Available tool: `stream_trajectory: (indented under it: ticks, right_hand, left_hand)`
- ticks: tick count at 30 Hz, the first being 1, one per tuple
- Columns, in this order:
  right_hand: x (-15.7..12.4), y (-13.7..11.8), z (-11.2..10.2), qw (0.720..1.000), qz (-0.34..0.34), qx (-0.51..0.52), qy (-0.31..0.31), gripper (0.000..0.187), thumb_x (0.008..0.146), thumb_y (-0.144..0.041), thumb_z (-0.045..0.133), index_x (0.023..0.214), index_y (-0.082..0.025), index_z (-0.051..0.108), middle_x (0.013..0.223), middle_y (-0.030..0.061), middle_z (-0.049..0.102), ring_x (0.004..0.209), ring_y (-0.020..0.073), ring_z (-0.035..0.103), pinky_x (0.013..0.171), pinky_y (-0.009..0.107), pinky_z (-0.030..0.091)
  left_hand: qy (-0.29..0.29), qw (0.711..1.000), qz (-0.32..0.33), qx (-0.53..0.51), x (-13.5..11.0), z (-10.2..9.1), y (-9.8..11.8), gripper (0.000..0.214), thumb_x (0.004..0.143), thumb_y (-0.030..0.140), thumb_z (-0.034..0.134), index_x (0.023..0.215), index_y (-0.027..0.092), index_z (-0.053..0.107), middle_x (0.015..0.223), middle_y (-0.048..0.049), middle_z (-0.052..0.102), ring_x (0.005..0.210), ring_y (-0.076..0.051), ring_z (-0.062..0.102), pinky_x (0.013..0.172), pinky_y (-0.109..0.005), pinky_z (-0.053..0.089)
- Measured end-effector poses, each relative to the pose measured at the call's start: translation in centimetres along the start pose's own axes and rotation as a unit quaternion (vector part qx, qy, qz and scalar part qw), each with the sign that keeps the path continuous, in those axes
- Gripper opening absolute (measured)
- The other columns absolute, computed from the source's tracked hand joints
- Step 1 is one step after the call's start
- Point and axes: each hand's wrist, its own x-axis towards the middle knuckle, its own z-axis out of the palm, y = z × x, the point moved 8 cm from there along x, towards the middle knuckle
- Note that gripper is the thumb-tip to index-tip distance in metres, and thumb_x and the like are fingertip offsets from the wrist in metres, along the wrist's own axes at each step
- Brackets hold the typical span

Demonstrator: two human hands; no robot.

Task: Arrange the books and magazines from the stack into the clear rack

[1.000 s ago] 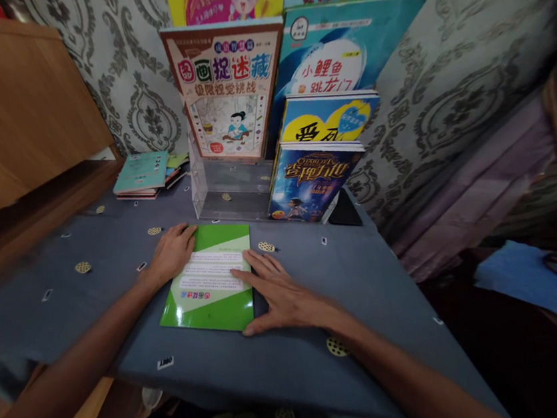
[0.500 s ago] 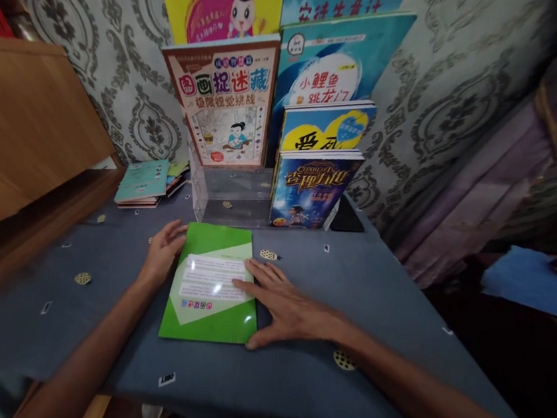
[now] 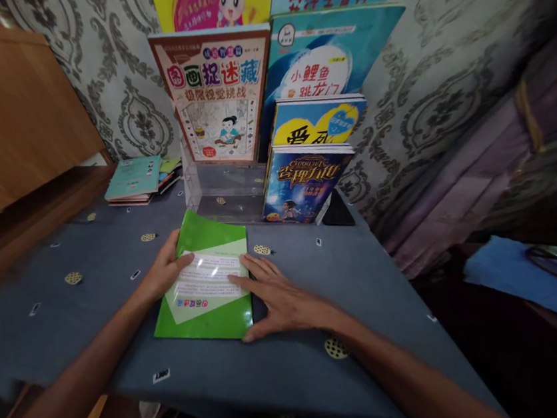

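A green booklet (image 3: 207,291) with a pale band of print lies on the blue-grey cloth of the table (image 3: 316,278). My left hand (image 3: 165,272) grips its left edge, thumb on top of the cover and fingers under or behind the edge. My right hand (image 3: 279,299) lies flat beside the booklet's right edge, fingers spread, fingertips touching the cover. The far end of the booklet looks slightly raised toward a clear acrylic stand (image 3: 226,191).
Picture books stand in the stand against the patterned wall: a hide-and-seek book (image 3: 215,95), a teal one (image 3: 326,56), a yellow-blue one (image 3: 316,121) and a dark blue one (image 3: 303,183). A small stack of books (image 3: 137,179) lies left. A wooden cabinet (image 3: 11,118) rises at the left.
My left hand went from resting at the booklet's top left corner to gripping its left edge with the thumb on the cover. The booklet's far end has lifted and shifted slightly toward the stand.
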Motion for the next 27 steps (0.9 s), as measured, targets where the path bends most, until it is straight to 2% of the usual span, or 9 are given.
stream_trajectory:
  ticks: [4,6,8,10,12,15,20,23,27]
  right_hand:
    - [0.1,1.6,-1.0,0.992,0.012,0.076,0.103,0.083,0.08,-0.06,0.073,0.15,-0.026,0.044,0.165,0.0143,0.024,0.152,0.0352,0.02,0.12,0.059,0.024]
    - [0.2,2.7,-1.7,0.973,0.032,0.134,0.187,0.076,0.086,-0.047,0.07,0.152,-0.025,0.04,0.16,0.0157,0.034,0.145,0.0329,0.036,0.115,0.057,0.036]
    - [0.2,3.7,-2.1,0.944,0.054,0.213,0.247,0.078,0.086,-0.04,0.069,0.154,-0.024,0.034,0.15,0.0174,0.048,0.125,0.0295,0.057,0.099,0.051,0.052]
    - [0.4,4.2,-1.7,0.915,0.067,0.309,0.252,0.074,0.088,-0.038,0.066,0.153,-0.024,0.034,0.133,0.0157,0.062,0.097,0.0229,0.068,0.078,0.04,0.06]
    - [0.9,3.9,-1.2,0.896,0.059,0.388,0.211,0.059,0.091,-0.041,0.061,0.145,-0.023,0.044,0.114,0.0111,0.071,0.077,0.0172,0.068,0.06,0.029,0.057]
    - [1.1,2.7,-0.9,0.886,0.031,0.431,0.167,0.039,0.093,-0.045,0.058,0.125,-0.021,0.058,0.093,0.0054,0.074,0.063,0.0128,0.063,0.047,0.022,0.049]
    - [0.3,1.7,-1.6,0.907,0.027,0.354,0.226,0.021,0.096,-0.041,0.055,0.105,-0.022,0.057,0.083,0.0017,0.071,0.057,0.0122,0.062,0.047,0.023,0.051]
    - [0.0,1.3,-1.7,0.916,0.029,0.317,0.246,0.018,0.097,-0.041,0.055,0.097,-0.024,0.055,0.077,0.0,0.067,0.055,0.0134,0.064,0.046,0.024,0.051]
    - [0.1,1.4,-1.7,0.902,0.027,0.354,0.245,0.024,0.096,-0.048,0.054,0.098,-0.024,0.054,0.075,-0.0004,0.067,0.052,0.0132,0.063,0.043,0.024,0.051]
  left_hand:
    - [-0.01,0.996,-0.043,-0.083,-0.2,0.0,-0.3,0.072,0.073,0.027,0.076,0.137,0.021,0.044,0.111,-0.0087,0.071,0.078,-0.024,0.073,0.059,-0.031,0.059]
    - [-0.018,0.993,-0.052,-0.109,-0.3,0.2,-0.1,0.075,0.071,0.025,0.078,0.138,0.022,0.043,0.11,-0.0086,0.071,0.072,-0.022,0.073,0.056,-0.03,0.059]
    - [-0.025,0.991,-0.049,-0.124,-0.5,0.4,0.3,0.074,0.071,0.023,0.078,0.137,0.023,0.043,0.111,-0.0084,0.071,0.07,-0.021,0.073,0.054,-0.029,0.059]
    - [-0.027,0.99,-0.036,-0.135,-0.5,0.6,0.5,0.071,0.074,0.024,0.077,0.136,0.024,0.044,0.111,-0.0077,0.07,0.07,-0.02,0.072,0.054,-0.028,0.059]
    - [-0.027,0.99,-0.018,-0.136,-0.6,0.7,0.7,0.068,0.077,0.026,0.075,0.137,0.025,0.044,0.112,-0.0073,0.07,0.072,-0.019,0.072,0.056,-0.028,0.059]
    - [-0.02,0.993,0.022,-0.111,-0.8,0.9,1.3,0.064,0.08,0.029,0.073,0.138,0.026,0.045,0.121,-0.0079,0.067,0.08,-0.021,0.072,0.058,-0.027,0.059]
    - [0.018,0.995,0.101,-0.004,-1.5,0.9,3.1,0.053,0.085,0.031,0.065,0.136,0.027,0.049,0.131,-0.0082,0.062,0.107,-0.026,0.066,0.077,-0.033,0.06]
    - [0.028,0.992,0.12,0.04,-1.7,0.9,3.6,0.056,0.084,0.029,0.065,0.138,0.027,0.049,0.133,-0.0083,0.06,0.115,-0.029,0.062,0.085,-0.037,0.058]
    - [0.019,0.997,0.079,-0.002,-1.6,0.8,3.2,0.058,0.083,0.03,0.065,0.139,0.028,0.048,0.124,-0.0076,0.065,0.103,-0.028,0.067,0.075,-0.034,0.059]
